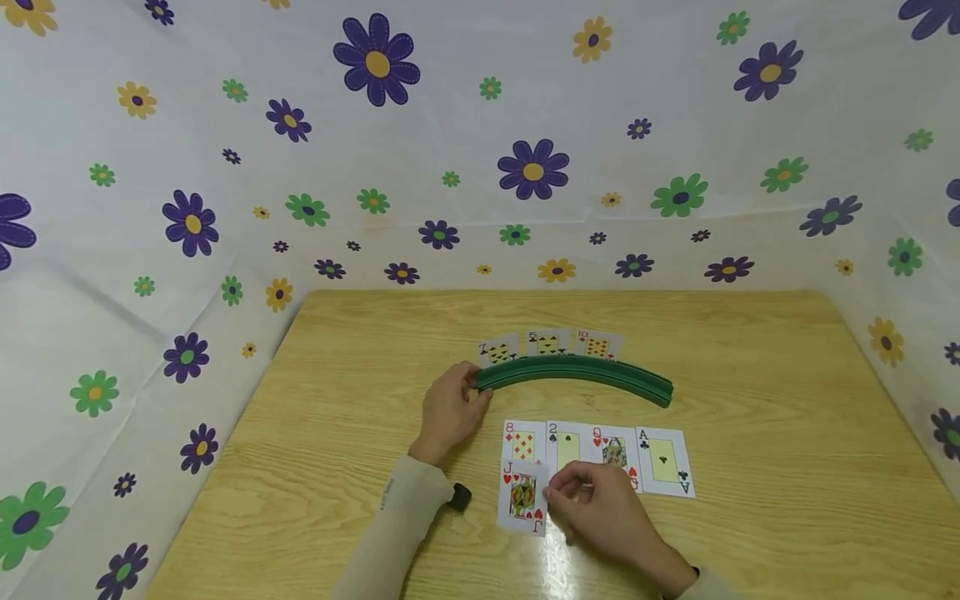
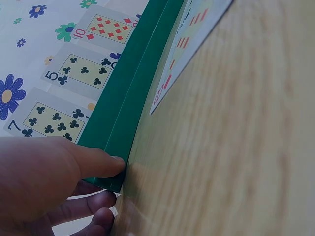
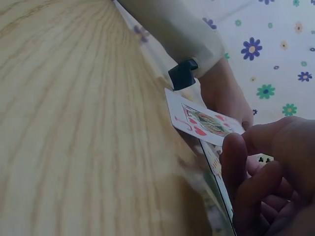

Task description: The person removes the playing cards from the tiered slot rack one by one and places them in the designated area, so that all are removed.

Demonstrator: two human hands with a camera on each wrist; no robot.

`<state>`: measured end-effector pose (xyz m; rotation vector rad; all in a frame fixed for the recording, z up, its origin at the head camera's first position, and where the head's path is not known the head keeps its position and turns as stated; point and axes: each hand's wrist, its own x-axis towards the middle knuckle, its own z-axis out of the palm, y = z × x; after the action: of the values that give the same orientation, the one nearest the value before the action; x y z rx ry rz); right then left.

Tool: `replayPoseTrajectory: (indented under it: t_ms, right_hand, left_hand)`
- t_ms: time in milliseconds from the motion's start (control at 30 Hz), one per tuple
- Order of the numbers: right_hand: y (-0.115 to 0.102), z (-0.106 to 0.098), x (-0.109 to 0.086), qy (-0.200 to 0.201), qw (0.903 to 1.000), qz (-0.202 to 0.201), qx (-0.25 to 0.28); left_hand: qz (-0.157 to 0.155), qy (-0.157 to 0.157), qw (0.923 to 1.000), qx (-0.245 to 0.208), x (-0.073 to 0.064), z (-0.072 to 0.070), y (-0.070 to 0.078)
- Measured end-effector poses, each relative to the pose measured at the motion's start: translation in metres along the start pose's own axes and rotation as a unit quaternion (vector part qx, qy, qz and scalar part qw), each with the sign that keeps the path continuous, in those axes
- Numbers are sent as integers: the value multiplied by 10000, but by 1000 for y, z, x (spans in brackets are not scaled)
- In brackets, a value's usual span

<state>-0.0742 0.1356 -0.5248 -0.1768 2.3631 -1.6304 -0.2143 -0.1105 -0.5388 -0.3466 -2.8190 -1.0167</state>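
Observation:
A curved green card holder [image 1: 573, 367] stands on the table, and my left hand [image 1: 450, 412] grips its left end between thumb and fingers. In its slot stand the seven of clubs [image 2: 54, 123], the five of clubs [image 2: 83, 70] and the ten of diamonds [image 2: 108, 28]. My right hand [image 1: 607, 508] pinches the jack of hearts [image 1: 522, 497] by its right edge. The right wrist view shows that card tilted and raised off the table. From the head it covers the lower part of the eight of diamonds [image 1: 523, 440].
Beside the eight, the two of spades [image 1: 567, 440], queen of hearts [image 1: 615, 450] and ace of clubs [image 1: 663, 460] lie face up in a row. The wooden table [image 1: 787, 400] is bordered by a flowered cloth [image 1: 465, 125]. A black device [image 1: 461, 497] sits at the left cuff.

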Motion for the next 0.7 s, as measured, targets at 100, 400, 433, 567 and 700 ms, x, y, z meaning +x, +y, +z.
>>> replayPoseTrajectory:
  t_ms: [100, 400, 433, 567, 700]
  right_hand:
    - [1, 2, -2, -147, 9998, 84, -117]
    - [2, 5, -3, -374, 9966, -64, -734]
    - [1, 5, -3, -335, 9955, -96, -881]
    - [-2, 4, -1, -186, 9895, -175, -1424]
    - [-4, 4, 0, -187, 9872, -190, -1571]
  left_hand:
    - [13, 2, 10000, -6, -1, 0, 0]
    - [-24, -16, 10000, 8, 1, 1, -2]
    - [-25, -14, 10000, 2, 1, 1, -2]
    - [-53, -41, 10000, -43, 1, 1, -1]
    - [-47, -41, 10000, -62, 0, 1, -1]
